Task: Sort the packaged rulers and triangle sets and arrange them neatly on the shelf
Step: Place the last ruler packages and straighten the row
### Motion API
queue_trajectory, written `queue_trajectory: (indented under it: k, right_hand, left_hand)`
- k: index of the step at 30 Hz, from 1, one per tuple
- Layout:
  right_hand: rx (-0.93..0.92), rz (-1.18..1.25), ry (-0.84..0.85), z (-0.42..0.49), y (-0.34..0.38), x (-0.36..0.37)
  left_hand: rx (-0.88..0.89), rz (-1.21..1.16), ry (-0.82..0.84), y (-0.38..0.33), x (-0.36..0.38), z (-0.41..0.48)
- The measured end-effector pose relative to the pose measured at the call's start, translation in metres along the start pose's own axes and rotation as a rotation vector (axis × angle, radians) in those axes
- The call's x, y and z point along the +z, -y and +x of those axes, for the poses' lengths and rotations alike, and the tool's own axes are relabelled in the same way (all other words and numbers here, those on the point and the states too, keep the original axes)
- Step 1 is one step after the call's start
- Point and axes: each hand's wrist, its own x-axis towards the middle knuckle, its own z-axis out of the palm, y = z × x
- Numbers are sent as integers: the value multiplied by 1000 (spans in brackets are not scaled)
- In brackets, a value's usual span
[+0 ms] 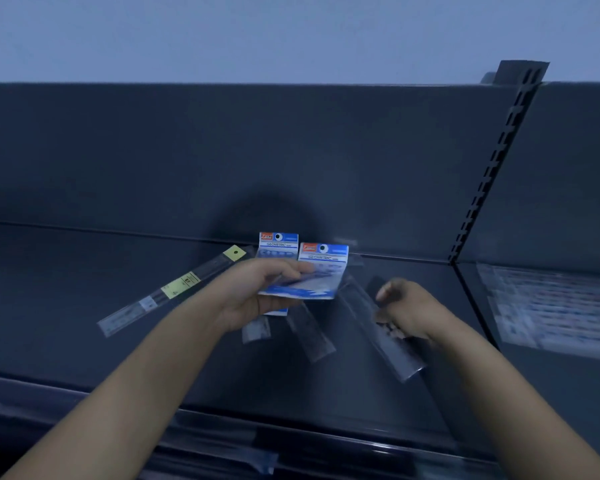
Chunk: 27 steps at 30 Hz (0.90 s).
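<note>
My left hand (257,292) grips a blue-and-white geometric set pack (321,268) above the dark shelf (84,341). A second geometric pack (278,244) lies behind it, partly hidden by my hand. My right hand (404,313) holds a clear-sleeved dark ruler (395,348) that slants down to the right; the hand is blurred. A long ruler pack with yellow labels (174,289) lies diagonally on the shelf at the left. Two more clear ruler sleeves (310,332) lie below my left hand.
The shelf's dark back panel (257,150) rises behind. A slotted upright (492,168) divides it from the right bay, where a stack of clear packs (551,306) lies. A lower shelf edge (222,445) with a clear pack runs along the bottom.
</note>
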Motion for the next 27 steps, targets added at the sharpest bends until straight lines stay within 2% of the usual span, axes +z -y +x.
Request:
queue_trajectory:
  k: [2, 8, 12, 15, 17, 18, 21, 27]
  right_hand:
    - [0, 189, 54, -8, -5, -3]
    - [-8, 679, 190, -34, -14, 1]
    - [-69, 614, 75, -53, -24, -2]
    - [-100, 520, 24, -68, -31, -12]
    - [-144, 414, 42, -82, -36, -22]
    - [-165, 361, 50, -88, -39, -28]
    - [-179, 243, 23, -105, -52, -48]
    - [-167, 288, -108, -122, -93, -105]
  left_hand:
    - [43, -29, 39, 7, 12, -3]
    - [200, 307, 23, 41, 42, 1]
    - [333, 623, -6, 50, 48, 8]
    - [645, 1082, -76, 45, 52, 14]
    - [892, 1338, 66, 35, 61, 18]
    - [931, 1413, 175, 31, 68, 20]
    - [872, 1450, 380, 26, 100, 26]
    - [899, 1407, 404, 33, 171, 42]
